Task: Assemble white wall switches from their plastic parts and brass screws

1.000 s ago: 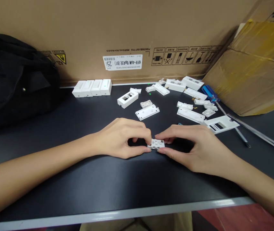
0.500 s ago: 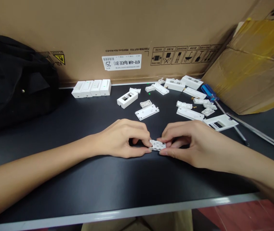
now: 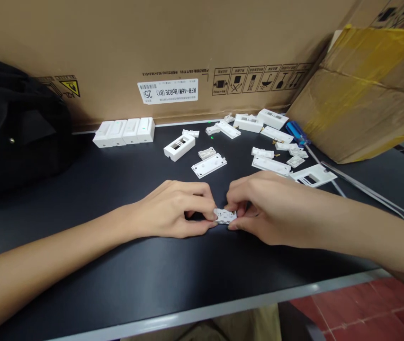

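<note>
A small white plastic part (image 3: 225, 216) lies between my hands near the middle of the dark table. My left hand (image 3: 184, 208) pinches its left end between thumb and fingers. On the other side, my right hand (image 3: 258, 208) grips the right end, with a tiny brass-coloured bit showing by the fingertips. Beyond my hands are a flat white plate (image 3: 209, 165), a little white block (image 3: 207, 153) and a white frame with openings (image 3: 179, 147).
Assembled white switches (image 3: 124, 131) stand in a row at the back left. Several white pieces, a blue-handled screwdriver (image 3: 297, 132) and a cable (image 3: 368, 190) lie at the right. A black bag (image 3: 17, 128) and cardboard boxes (image 3: 368, 94) border the table (image 3: 145, 279).
The camera view has shifted, so most things appear further left. My right hand has turned a little, with its fingers curled closer over the white part.
</note>
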Demonstrator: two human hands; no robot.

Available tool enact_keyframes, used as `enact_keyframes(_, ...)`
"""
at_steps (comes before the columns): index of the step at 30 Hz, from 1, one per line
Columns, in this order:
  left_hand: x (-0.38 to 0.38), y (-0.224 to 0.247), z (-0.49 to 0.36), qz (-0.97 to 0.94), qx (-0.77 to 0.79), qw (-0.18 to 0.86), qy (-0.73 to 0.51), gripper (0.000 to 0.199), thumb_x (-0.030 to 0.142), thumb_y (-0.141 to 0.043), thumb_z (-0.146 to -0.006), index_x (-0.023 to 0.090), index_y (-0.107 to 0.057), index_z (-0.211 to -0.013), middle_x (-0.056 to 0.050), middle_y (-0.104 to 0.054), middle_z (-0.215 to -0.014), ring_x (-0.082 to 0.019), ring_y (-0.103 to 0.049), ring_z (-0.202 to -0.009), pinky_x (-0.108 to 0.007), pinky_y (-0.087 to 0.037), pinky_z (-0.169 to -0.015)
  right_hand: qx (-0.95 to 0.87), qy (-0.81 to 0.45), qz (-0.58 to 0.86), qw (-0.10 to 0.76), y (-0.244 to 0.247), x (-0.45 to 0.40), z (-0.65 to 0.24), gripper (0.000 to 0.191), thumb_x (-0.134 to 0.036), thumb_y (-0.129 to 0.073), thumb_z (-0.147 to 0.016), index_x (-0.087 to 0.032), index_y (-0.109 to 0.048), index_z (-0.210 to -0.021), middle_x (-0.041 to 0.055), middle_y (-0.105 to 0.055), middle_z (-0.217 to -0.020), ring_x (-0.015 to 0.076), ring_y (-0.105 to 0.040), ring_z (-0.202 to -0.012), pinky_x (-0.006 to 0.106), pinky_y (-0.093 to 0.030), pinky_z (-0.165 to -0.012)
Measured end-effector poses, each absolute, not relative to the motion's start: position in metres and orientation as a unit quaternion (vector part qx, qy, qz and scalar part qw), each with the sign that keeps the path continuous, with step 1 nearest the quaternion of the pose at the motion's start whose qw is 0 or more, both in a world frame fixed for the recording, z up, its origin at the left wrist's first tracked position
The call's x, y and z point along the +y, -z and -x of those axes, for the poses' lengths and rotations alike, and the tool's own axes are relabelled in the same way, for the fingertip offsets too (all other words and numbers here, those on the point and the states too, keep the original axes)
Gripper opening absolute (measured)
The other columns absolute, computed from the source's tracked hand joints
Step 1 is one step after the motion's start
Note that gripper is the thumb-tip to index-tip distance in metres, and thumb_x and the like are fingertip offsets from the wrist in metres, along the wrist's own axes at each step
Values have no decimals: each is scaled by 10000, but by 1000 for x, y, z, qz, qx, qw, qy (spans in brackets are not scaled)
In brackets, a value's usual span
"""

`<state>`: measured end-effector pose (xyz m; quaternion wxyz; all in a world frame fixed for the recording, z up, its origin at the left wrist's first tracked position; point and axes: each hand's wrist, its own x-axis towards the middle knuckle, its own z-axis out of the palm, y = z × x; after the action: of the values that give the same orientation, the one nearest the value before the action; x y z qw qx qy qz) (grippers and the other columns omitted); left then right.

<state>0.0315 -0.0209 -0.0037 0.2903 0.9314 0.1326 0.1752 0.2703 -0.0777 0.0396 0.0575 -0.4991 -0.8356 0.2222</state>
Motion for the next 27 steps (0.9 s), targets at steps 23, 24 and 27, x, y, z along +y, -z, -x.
enact_keyframes(23,4,-6,-27,-899,295,50,-321,218,329,-514,-1027,168,-656,-991,-77,-644,-994,-195,-617,-952,-319,-521,-839,-799,-247,543,73,-58,-105,-266,101,-180,-749,-758,-188,-667,-699,40,-736,-727,177,-677,-656,260,-471,-580)
enact_keyframes(24,0,-7,-29,-909,274,76,-304,213,333,-519,-1030,169,-655,-1013,-73,-652,-997,-187,-621,-940,-316,-524,-841,-800,-239,545,72,-59,-106,-266,97,-167,-748,-755,-186,-671,-698,43,-738,-731,179,-679,-661,262,-468,-584)
enact_keyframes(27,-20,-7,-34,-945,167,178,-217,285,412,-616,-999,189,-651,-1173,-85,-680,-1142,-184,-649,-1025,-304,-542,-889,-794,-238,554,77,-59,-109,-267,57,-171,-748,-770,-182,-700,-741,36,-734,-699,185,-689,-664,262,-468,-591)
